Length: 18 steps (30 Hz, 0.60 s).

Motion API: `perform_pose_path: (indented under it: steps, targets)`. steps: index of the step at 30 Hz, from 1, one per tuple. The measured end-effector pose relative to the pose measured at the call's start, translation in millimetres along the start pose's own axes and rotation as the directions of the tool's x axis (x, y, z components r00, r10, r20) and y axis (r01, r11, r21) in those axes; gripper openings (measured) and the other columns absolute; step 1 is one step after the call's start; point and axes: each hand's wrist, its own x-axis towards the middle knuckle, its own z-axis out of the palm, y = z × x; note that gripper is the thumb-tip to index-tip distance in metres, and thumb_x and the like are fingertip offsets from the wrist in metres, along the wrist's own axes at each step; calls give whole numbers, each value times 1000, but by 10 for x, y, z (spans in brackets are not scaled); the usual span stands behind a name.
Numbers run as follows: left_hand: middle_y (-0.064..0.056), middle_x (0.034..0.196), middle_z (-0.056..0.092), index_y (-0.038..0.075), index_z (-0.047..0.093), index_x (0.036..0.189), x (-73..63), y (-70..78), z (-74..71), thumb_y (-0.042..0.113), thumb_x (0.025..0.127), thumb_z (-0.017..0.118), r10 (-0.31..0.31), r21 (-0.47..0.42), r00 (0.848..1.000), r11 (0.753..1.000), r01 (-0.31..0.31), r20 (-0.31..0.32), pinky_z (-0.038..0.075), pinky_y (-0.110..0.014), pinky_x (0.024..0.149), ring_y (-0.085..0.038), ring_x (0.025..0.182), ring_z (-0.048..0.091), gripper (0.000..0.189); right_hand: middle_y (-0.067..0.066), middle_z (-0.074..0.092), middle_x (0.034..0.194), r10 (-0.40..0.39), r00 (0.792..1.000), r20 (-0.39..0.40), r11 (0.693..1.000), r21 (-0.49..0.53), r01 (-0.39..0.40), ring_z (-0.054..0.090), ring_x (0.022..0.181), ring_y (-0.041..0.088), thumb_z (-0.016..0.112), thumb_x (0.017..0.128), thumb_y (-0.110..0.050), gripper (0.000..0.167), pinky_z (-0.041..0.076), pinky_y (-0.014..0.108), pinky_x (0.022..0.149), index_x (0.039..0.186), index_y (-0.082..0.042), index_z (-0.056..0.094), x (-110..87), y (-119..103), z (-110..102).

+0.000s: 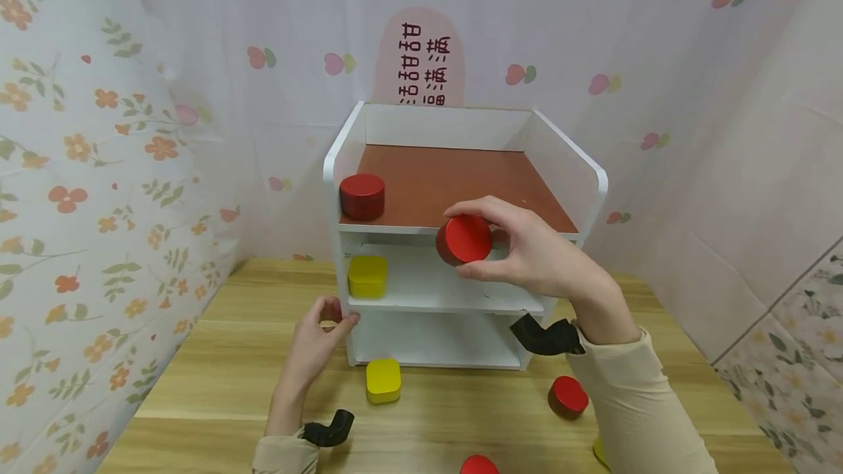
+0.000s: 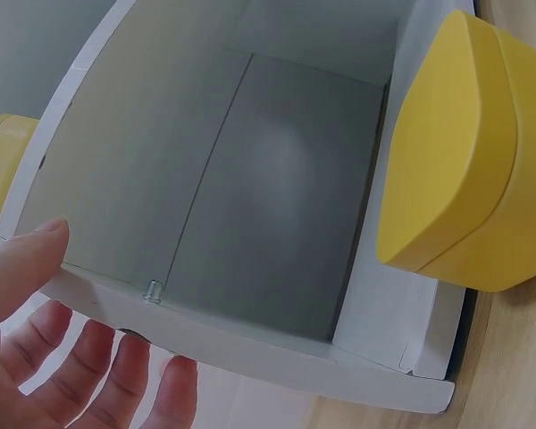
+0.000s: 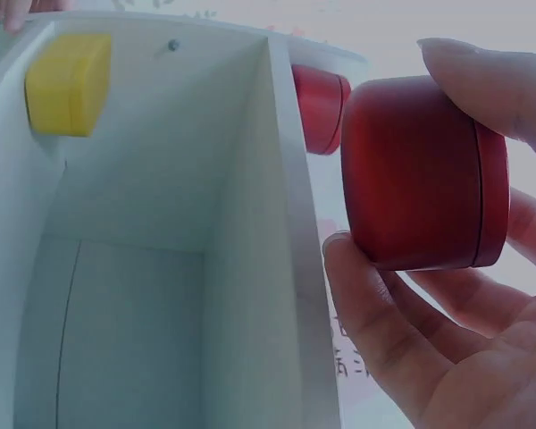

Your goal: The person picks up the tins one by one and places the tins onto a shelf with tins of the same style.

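My right hand [image 1: 536,251] grips a round red tin [image 1: 466,240] between thumb and fingers, in front of the white shelf unit's upper edge. The lid seam of this red tin [image 3: 420,174] shows in the right wrist view. My left hand [image 1: 316,339] holds the left side panel [image 2: 250,357] of the shelf unit, thumb on one side and fingers on the other. Another red tin [image 1: 363,197] stands at the left of the brown top. A yellow tin [image 1: 368,276] sits at the left of the middle shelf [image 1: 435,284].
A yellow tin [image 1: 383,380] stands on the wooden table [image 1: 217,371] before the bottom level. Red tins lie at the right [image 1: 568,397] and front [image 1: 479,465]. A yellow item [image 1: 599,452] is partly hidden by the right sleeve. Patterned cloth [image 1: 296,20] hangs behind.
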Motion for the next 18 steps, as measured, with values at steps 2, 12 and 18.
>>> perform_pose_path:
  steps: [2,12,18]
  targets:
    - [-10,97,56,6,54,104,0,-5,-1,19,89,74,3,-1,1000,1000,-3,-1,48,-35,81,-23,95,53,28,-6,58,118,25,1000,8,1000,2,-25,55,100,15,82,81,-18,57,51,33,85,131,-13,55,68,2,-35]
    - [-11,97,56,5,55,106,2,-9,-11,12,89,73,33,-14,999,999,-34,-19,51,-28,78,-24,94,53,26,-3,59,110,116,993,1,993,-26,-116,55,97,16,78,84,-24,51,51,33,81,130,-21,55,408,41,-62]
    - [-11,98,57,4,55,108,7,-17,-1,13,89,73,33,7,999,999,-33,-8,51,-28,79,-23,95,53,27,-7,59,106,163,987,-7,982,-94,-163,54,96,15,75,85,-31,50,49,33,79,130,-25,55,540,45,-33]
